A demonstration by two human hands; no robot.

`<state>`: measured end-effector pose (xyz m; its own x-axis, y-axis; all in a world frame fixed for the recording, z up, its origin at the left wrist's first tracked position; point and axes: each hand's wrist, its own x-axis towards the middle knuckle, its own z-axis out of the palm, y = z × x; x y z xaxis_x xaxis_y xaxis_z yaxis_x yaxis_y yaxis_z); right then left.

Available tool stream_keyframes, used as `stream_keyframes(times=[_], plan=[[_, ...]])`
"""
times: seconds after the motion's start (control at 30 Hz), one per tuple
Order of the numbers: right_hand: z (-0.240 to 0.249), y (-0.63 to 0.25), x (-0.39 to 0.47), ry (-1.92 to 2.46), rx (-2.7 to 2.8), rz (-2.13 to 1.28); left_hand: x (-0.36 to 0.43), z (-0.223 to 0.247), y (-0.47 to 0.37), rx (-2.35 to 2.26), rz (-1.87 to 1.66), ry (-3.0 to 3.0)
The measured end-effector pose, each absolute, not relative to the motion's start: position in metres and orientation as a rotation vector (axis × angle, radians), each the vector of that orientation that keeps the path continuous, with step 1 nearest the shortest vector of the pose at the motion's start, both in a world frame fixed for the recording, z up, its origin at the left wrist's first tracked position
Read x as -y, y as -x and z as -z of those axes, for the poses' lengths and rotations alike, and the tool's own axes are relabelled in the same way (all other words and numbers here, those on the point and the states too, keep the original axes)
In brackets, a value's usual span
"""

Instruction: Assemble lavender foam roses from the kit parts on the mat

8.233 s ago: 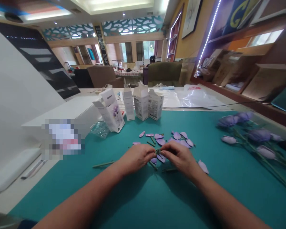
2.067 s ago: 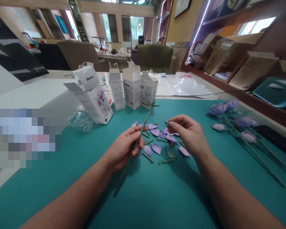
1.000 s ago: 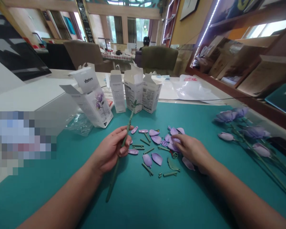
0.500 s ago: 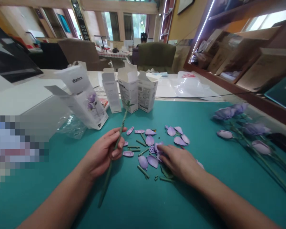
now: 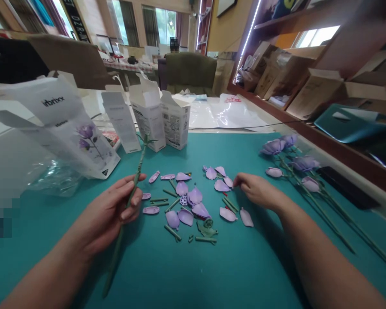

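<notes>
My left hand [image 5: 117,210] is closed around a long green flower stem [image 5: 139,169], which tilts up and away from me, a small leafy green tip at its top. Over at the right group of pieces, my right hand [image 5: 259,192] has its fingers curled, their tips at the edge of a pale lilac petal [image 5: 228,182]. Whether anything is pinched there is hidden. Purple petals [image 5: 194,195] lie between the hands, around a small purple lattice disc [image 5: 183,200]. Short green stem pieces [image 5: 173,233] and a green leaf piece [image 5: 206,230] are scattered nearby on the green mat [image 5: 193,274].
Assembled purple flowers [image 5: 304,163] on long stems lie at the right, near a dark flat object [image 5: 347,189]. Opened white boxes [image 5: 175,126] stand at the back, with a larger printed box [image 5: 80,137] and clear plastic wrap [image 5: 56,178] at the left.
My right hand has left the middle petals and moved right to the lilac petals there. The left hand still holds the stem. The view has turned to the right.
</notes>
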<state>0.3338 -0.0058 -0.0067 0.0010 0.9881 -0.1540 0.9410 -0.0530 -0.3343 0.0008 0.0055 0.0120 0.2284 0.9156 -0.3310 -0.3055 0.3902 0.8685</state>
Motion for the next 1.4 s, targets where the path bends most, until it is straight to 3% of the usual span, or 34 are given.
stream_keyframes(times=[0.23, 0.43, 0.7, 0.9, 1.1, 1.4], plan=[[0.017, -0.326, 0.006, 1.942, 2.108, -0.600, -0.006, -0.011, -0.002, -0.996, -0.957, -0.774], [0.008, -0.322, 0.009, 2.043, 2.111, -0.559, -0.006, -0.012, -0.002, -1.007, -0.941, -0.789], [-0.007, -0.305, 0.020, 2.057, 2.231, -0.874, -0.006, -0.010, -0.002, -0.979, -0.937, -0.810], [0.003, -0.304, 0.013, 2.124, 2.083, -0.682, -0.004, -0.010, -0.003, -0.960, -0.950, -0.823], [0.009, -0.265, 0.025, 1.607, 2.427, -0.612, -0.004, -0.010, -0.002, -0.947, -0.931, -0.838], [0.026, -0.284, 0.016, 1.720, 2.441, -0.490, -0.004, -0.010, -0.002, -0.938, -0.921, -0.834]])
